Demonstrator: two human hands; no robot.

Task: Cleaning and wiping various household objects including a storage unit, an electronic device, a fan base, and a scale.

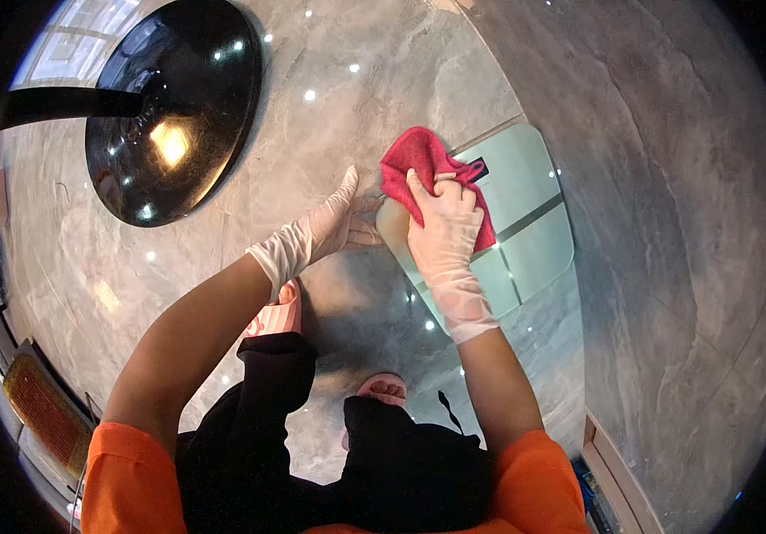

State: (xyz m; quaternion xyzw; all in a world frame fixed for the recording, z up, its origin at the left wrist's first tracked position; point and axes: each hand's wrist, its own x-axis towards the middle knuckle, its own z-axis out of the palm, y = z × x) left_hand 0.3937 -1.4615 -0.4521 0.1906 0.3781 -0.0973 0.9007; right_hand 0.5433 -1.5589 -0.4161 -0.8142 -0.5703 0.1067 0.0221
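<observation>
My right hand [446,217], in a thin translucent glove, presses a red cloth [413,153] with its fingers onto a flat glass-topped scale [529,173] with rounded corners. A small dark display or tag [479,168] shows beside the cloth's loop. My left hand [346,223], gloved too, is at the scale's left edge, fingers spread and thumb up; whether it grips or only touches the edge cannot be told. The scale lies on or close above the glossy grey floor [329,133], against the marbled wall, and mirrors bright panels.
A round black glossy pedestal base [176,120] with a stem stands at the upper left. Marbled wall tiles [663,200] rise on the right. A brown mat [45,407] lies at the lower left. Pink slippers [383,388] are on my feet below my hands.
</observation>
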